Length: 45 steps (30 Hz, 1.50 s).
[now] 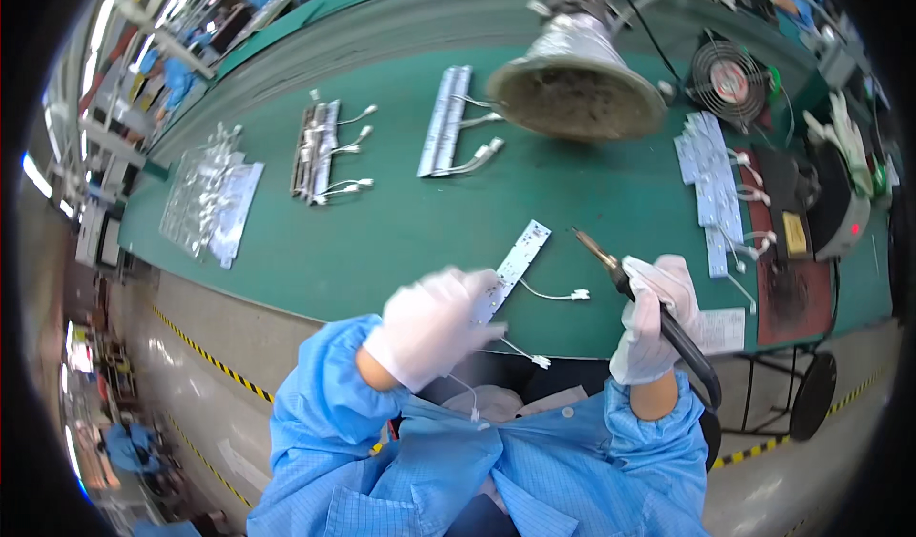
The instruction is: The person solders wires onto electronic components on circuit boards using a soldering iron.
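Observation:
My left hand (431,325), in a white glove and slightly blurred, grips the near part of a narrow white circuit board strip (524,256). Small dark spots dot the strip, and thin white wires with a white connector (579,295) trail from its side. The board's near end is hidden behind the fingers. In my gloved right hand (656,316) is a soldering iron (599,252), held by its black handle. Its bare tip points up and left, to the right of the strip and apart from it.
A funnel-shaped fume hood (578,84) hangs over the green table (382,241). Board strips with wires lie in groups at left (318,151), centre (446,122) and right (711,184). A fan (727,77) and a soldering station (840,203) stand at right. Other people work beyond.

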Tool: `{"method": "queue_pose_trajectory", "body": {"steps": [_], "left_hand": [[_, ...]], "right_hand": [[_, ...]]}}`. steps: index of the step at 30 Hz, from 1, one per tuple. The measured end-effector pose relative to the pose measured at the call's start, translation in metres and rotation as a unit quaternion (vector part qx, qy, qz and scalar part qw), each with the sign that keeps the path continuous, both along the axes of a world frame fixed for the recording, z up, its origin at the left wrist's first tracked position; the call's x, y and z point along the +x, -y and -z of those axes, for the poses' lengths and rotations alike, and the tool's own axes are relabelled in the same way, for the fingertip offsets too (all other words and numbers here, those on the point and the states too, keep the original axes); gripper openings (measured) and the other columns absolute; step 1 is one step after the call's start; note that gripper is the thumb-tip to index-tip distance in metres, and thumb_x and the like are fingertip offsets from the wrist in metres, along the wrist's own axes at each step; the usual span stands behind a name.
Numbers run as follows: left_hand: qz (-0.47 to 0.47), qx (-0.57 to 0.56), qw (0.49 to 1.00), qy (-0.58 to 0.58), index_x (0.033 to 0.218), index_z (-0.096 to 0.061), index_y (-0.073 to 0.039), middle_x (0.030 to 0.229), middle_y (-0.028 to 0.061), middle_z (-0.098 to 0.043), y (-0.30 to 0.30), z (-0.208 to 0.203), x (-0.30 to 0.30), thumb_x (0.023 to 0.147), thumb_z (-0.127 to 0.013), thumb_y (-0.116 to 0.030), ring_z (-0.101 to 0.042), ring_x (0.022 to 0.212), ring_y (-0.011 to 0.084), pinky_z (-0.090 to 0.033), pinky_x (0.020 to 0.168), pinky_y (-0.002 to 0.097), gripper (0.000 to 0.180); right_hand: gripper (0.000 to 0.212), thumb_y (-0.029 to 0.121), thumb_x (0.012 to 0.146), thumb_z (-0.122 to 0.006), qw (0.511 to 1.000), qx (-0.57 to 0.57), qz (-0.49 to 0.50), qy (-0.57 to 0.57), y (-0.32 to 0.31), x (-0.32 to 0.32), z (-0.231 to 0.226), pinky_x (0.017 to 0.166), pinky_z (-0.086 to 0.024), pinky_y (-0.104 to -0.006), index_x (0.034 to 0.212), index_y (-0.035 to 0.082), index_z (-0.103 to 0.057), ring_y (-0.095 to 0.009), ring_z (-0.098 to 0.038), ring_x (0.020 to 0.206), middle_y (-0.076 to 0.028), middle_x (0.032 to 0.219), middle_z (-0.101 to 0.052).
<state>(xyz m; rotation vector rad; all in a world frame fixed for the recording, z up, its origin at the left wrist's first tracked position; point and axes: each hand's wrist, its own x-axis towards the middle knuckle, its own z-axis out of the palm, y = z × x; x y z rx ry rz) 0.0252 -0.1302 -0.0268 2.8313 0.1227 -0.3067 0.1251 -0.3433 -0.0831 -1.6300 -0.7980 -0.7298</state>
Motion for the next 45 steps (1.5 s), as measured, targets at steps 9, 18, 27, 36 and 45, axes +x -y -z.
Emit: {"method": "queue_pose_trajectory", "body": {"steps": [9, 18, 27, 36, 45], "left_hand": [[-0.219, -0.307, 0.916, 0.139, 0.114, -0.061, -0.003, 0.093, 0.0058, -0.068, -0.100, -0.041, -0.025, 0.083, -0.068, -0.018, -0.062, 0.086, 0.0120, -0.052, 0.077, 0.0290, 0.035], [-0.358, 0.013, 0.892, 0.274, 0.104, -0.068, -0.008, 0.098, 0.0168, -0.068, -0.333, 0.063, 0.029, 0.089, -0.056, -0.026, -0.063, 0.095, 0.0335, -0.048, 0.085, 0.0403, 0.026], [-0.246, 0.028, 0.948, 0.199, 0.138, -0.039, -0.002, 0.131, 0.0231, -0.045, -0.255, 0.038, 0.027, 0.073, -0.069, -0.056, -0.045, 0.120, 0.0402, -0.037, 0.103, 0.0441, 0.089], [-0.290, 0.173, 0.899, 0.278, 0.128, -0.045, -0.007, 0.121, 0.0198, -0.046, -0.279, 0.073, 0.145, 0.080, -0.065, -0.032, -0.047, 0.113, 0.0385, -0.043, 0.093, 0.0497, 0.058], [-0.232, 0.028, 0.952, 0.196, 0.150, -0.025, -0.021, 0.156, 0.0111, -0.020, -0.350, 0.045, 0.343, 0.090, -0.052, -0.035, -0.013, 0.145, 0.0315, -0.007, 0.118, 0.0478, 0.068]], "right_hand": [[0.015, 0.003, 0.086, -0.050, 0.995, 0.059, 0.036, -0.076, 0.005, -0.009, 0.017, 0.074, -0.046, -0.0293, 0.089, -0.005, -0.062, -0.017, -0.056, 0.076, -0.012, 0.085, -0.062], [0.018, 0.008, 0.088, -0.050, 0.983, 0.055, 0.024, -0.175, -0.005, -0.015, 0.002, 0.062, -0.038, -0.0278, 0.093, -0.004, -0.061, -0.014, -0.047, 0.067, -0.009, 0.084, -0.057], [0.019, 0.005, 0.092, -0.042, 0.986, -0.037, 0.021, -0.161, 0.006, -0.010, 0.014, 0.073, -0.048, -0.0334, 0.099, -0.006, -0.057, -0.023, -0.057, 0.082, -0.014, 0.099, -0.058], [0.021, 0.012, 0.093, -0.046, 0.980, -0.052, 0.129, -0.145, -0.008, -0.010, 0.002, 0.067, -0.048, -0.0321, 0.098, -0.003, -0.060, -0.021, -0.057, 0.070, -0.012, 0.087, -0.061], [0.017, 0.002, 0.089, -0.051, 0.972, -0.168, 0.163, 0.003, -0.008, 0.012, -0.008, 0.054, -0.045, -0.0288, 0.102, -0.003, -0.062, -0.019, -0.053, 0.058, -0.011, 0.077, -0.058]]}}
